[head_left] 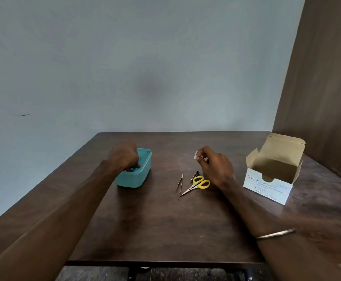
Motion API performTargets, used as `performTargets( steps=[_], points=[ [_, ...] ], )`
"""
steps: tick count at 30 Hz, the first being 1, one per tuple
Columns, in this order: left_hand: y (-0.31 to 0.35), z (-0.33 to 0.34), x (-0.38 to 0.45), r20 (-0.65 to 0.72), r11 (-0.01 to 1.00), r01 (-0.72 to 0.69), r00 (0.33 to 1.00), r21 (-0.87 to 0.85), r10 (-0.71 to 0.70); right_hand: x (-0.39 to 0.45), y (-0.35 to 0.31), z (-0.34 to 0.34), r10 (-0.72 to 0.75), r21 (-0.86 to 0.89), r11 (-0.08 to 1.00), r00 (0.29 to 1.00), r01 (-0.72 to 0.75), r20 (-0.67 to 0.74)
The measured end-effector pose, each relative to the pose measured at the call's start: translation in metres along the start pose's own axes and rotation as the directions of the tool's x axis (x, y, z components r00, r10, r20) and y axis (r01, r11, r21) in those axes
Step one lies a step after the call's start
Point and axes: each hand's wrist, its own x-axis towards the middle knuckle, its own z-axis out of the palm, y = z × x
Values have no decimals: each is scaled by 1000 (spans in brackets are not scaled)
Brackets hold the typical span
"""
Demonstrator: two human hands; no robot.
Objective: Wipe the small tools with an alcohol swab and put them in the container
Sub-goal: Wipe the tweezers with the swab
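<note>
My left hand [124, 157] reaches into the teal container [139, 177] on the left of the table, fingers curled round a small blue tool [140, 159] that pokes up inside it. My right hand [214, 165] hovers above the table's middle and pinches a small white alcohol swab [196, 155] between thumb and fingers. Under that hand lie metal tweezers [179, 182], small scissors with yellow handles [199, 183], and a dark metal clipper [195, 175], partly hidden by the hand.
An open white box of alcohol swabs [271, 185] stands at the right, flap up. A brown wooden panel [323, 88] rises behind it. The dark wooden table [155, 220] meets a grey wall at the back.
</note>
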Motion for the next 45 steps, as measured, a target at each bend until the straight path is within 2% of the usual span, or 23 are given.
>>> performTargets(
  steps=[12, 15, 19, 23, 27, 29, 32, 38, 45],
  points=[
    [2, 8, 6, -5, 998, -36, 999, 52, 36, 2, 0, 1, 32, 4, 999, 999, -32, 12],
    [0, 12, 8, -125, 993, -94, 987, 71, 103, 1, 1, 1, 28, -3, 1000, 1000, -28, 1],
    [10, 16, 5, -354, 956, -221, 893, 194, 278, 1, 1, 2, 22, -4, 1000, 1000, -22, 4],
    [32, 24, -8, -398, 926, -329, 836, 187, 378, 2, 1, 1, 35, 5, 999, 999, -35, 1],
    [56, 33, -27, -348, 870, -446, 797, 210, 493, 2, 1, 1, 37, 2, 999, 999, -37, 9],
    [63, 41, -32, -261, 881, -445, 842, 158, 472, 2, 1, 1, 28, 0, 1000, 1000, -28, 12],
    [69, 53, -32, -94, 924, -372, 921, 87, 379, 2, 1, 1, 29, -1, 1000, 999, -29, 13],
    [72, 63, -33, 105, 935, -330, 942, 126, 319, 3, 2, 2, 23, -5, 1000, 1000, -23, 12],
    [73, 64, -34, 104, 948, -287, 956, 139, 275, 5, 2, 3, 33, 23, 999, 999, -34, 16]
  ],
)
